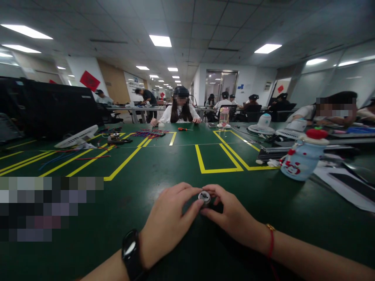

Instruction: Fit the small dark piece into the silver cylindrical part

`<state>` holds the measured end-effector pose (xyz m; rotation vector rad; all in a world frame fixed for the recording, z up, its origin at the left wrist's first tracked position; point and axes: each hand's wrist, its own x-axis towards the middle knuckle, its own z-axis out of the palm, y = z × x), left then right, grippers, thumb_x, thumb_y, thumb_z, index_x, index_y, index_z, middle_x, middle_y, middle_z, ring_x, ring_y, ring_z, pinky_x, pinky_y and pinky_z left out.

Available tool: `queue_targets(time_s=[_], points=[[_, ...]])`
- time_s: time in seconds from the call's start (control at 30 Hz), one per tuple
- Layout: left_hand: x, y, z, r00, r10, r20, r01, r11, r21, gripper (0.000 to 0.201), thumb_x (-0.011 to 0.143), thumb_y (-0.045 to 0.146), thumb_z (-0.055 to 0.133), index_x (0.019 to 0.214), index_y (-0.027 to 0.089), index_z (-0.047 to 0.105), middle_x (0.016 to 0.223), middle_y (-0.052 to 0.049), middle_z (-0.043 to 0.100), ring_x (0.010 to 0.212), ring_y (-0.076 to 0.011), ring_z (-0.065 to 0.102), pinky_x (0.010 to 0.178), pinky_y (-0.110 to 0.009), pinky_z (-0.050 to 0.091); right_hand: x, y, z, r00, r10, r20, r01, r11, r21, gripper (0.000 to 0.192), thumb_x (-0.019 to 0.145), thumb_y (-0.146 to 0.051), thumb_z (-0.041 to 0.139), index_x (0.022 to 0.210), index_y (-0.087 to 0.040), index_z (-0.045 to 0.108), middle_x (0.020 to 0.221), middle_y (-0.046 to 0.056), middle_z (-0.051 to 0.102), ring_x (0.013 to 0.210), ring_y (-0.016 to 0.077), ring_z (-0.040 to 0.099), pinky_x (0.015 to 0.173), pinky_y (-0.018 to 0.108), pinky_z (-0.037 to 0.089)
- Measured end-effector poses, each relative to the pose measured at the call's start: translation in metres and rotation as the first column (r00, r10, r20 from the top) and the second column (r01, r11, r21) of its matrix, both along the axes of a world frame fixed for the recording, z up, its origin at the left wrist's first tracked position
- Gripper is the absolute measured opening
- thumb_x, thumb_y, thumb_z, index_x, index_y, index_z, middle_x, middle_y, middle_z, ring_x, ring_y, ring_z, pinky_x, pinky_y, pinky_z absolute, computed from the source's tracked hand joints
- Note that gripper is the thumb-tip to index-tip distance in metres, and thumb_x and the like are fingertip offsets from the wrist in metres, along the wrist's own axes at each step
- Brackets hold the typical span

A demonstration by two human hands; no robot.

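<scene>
— Sitting where, that small round metal part [204,197]?

— Near the desk's [181,164] near edge, about midway along it, pinched between both hands just above the green top.

— Gripping how?

— Left hand [168,222] curling in from the left, thumb and forefinger closing on the part's left side, remaining fingers loosely bent; black watch [131,249] showing on that wrist. Right hand [231,214] coming in from the right, fingertips pressing on the part's top and right side, fingers nearly closed round it; red cord bracelet [271,240] circling that wrist. Hard telling whether the part is touching the desk.

— And lying farther out?

— Yellow tape lines [218,169] marking boxes beyond the hands. Toward the right edge, a pale blue bottle with a red cap [303,156] lying tilted, white papers [342,183] just beside it. Toward the far left, a white fan [76,137] leaning over, red and blue wires [148,134] bunching near the far edge, an orange screwdriver [184,129] just right of them. Across the far edge, a person in white [179,111] sitting, hands resting on the desk.
</scene>
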<state>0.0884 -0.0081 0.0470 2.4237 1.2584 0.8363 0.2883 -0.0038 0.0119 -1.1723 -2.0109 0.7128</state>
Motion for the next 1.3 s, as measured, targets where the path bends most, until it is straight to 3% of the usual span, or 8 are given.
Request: queue_targets(time_s=[0.13,0.33,0.53,0.73,0.97,1.13,1.3], points=[[0.021,0.006,0.002,0.992,-0.019,0.123,0.027,0.997,-0.07,0.017,0.089,0.025,0.055,0.092,0.027,0.072,0.089,-0.001,0.066,0.083,-0.0171,0.06,0.074,-0.03,0.045,-0.001,0.0,0.003,0.999,0.016,-0.029,-0.016,1.0,-0.001,0.037,0.075,-0.024,0.068,0.11,-0.022,0.057,0.103,0.0,0.064,0.085,0.0114,0.057,0.076,0.026,0.047],[0.006,0.014,0.003,0.961,0.077,0.266,-0.034,0.986,-0.162,0.016,0.088,0.029,0.058,0.086,0.024,0.073,0.088,-0.001,0.067,0.084,-0.0171,0.061,0.074,-0.029,0.045,0.002,-0.001,0.004,0.999,0.036,-0.036,-0.036,0.999,-0.009,0.036,0.073,-0.022,0.069,0.107,-0.023,0.057,0.101,-0.002,0.064,0.088,0.0107,0.059,0.078,0.025,0.047],[-0.007,0.016,-0.013,0.994,0.004,0.108,0.029,0.955,-0.296,0.015,0.086,0.029,0.06,0.086,0.026,0.076,0.091,-0.001,0.066,0.086,-0.0174,0.061,0.079,-0.03,0.046,0.005,-0.005,0.004,0.998,0.047,-0.05,-0.047,0.999,-0.004,0.035,0.073,-0.019,0.067,0.106,-0.023,0.056,0.099,-0.002,0.064,0.087,0.0101,0.06,0.077,0.024,0.049],[-0.006,0.017,-0.033,0.998,-0.03,-0.048,0.02,0.983,-0.18,0.015,0.086,0.032,0.062,0.093,0.032,0.075,0.098,0.0,0.068,0.094,-0.0207,0.058,0.082,-0.034,0.044,0.011,-0.006,0.003,1.0,0.009,-0.023,-0.008,1.0,0.014,0.036,0.074,-0.02,0.066,0.108,-0.023,0.055,0.101,-0.002,0.063,0.087,0.01,0.06,0.077,0.024,0.05],[-0.009,0.018,-0.032,1.0,-0.009,0.023,0.014,0.974,-0.227,0.024,0.087,0.034,0.058,0.107,0.03,0.071,0.103,-0.002,0.067,0.095,-0.0202,0.06,0.084,-0.033,0.046,0.015,-0.007,0.003,1.0,-0.015,0.016,0.014,0.999,0.039,0.047,0.075,-0.024,0.065,0.119,-0.025,0.051,0.11,-0.001,0.062,0.091,0.0106,0.06,0.082,0.025,0.05],[-0.047,0.021,-0.021,0.994,0.08,0.08,-0.055,0.958,-0.282,0.03,0.09,0.045,0.05,0.11,0.029,0.067,0.111,-0.002,0.064,0.099,-0.0207,0.06,0.09,-0.034,0.044,0.056,-0.002,0.02,0.965,-0.199,0.173,0.182,0.977,0.113,0.044,0.077,-0.033,0.063,0.119,-0.025,0.054,0.112,0.002,0.063,0.094,0.0145,0.06,0.085,0.03,0.05],[-0.113,0.025,-0.022,0.943,0.332,0.026,-0.289,0.853,-0.435,0.041,0.086,0.055,0.05,0.111,0.027,0.065,0.109,-0.001,0.067,0.103,-0.025,0.059,0.09,-0.034,0.041,0.141,0.0,0.026,0.8,-0.507,0.319,0.472,0.862,0.188,0.047,0.076,-0.047,0.061,0.115,-0.021,0.055,0.105,0.007,0.065,0.09,0.0216,0.063,0.078,0.036,0.051]])
